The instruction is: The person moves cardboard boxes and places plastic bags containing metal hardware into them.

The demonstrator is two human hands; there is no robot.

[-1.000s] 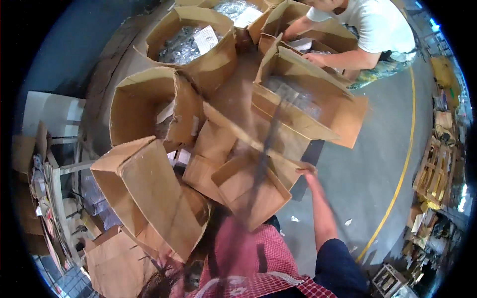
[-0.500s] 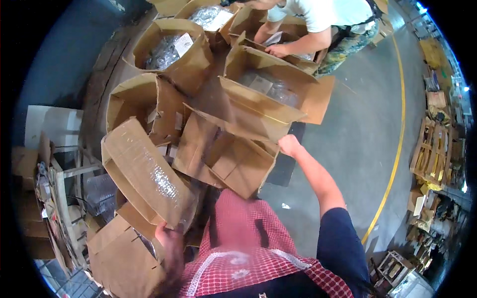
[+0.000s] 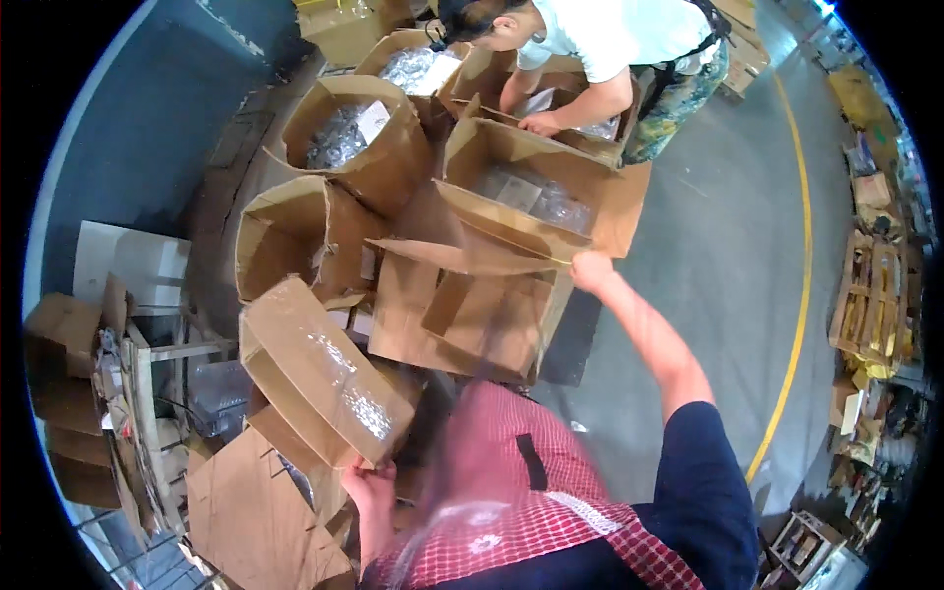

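My left hand (image 3: pixel 371 484) is closed on the lower corner of a cardboard box (image 3: pixel 324 359) that leans on its side, with glossy clear tape along its face. To the right, my right hand (image 3: pixel 593 272) is closed at the far right corner of an open cardboard box (image 3: pixel 487 320), its fingers on the upright flap's edge. The inside of that box looks bare brown where it shows. Just beyond stands another open carton (image 3: pixel 506 228), holding clear plastic-wrapped things and a pale sheet of paper. My left fingertips are partly hidden by the box edge.
A co-worker (image 3: pixel 619 44) bends over cartons at the back. More open boxes (image 3: pixel 408 167) with clear plastic packs stand beyond. A flattened-looking cardboard piece (image 3: pixel 251 501) and a metal rack (image 3: pixel 157 393) are at left. Wooden pallets (image 3: pixel 867 295) lie right of the yellow floor line (image 3: pixel 801 295).
The view has shifted, so most things sit lower and the left-hand boxes farther right. My left hand still grips the leaning box and my right hand still holds the open box's corner.
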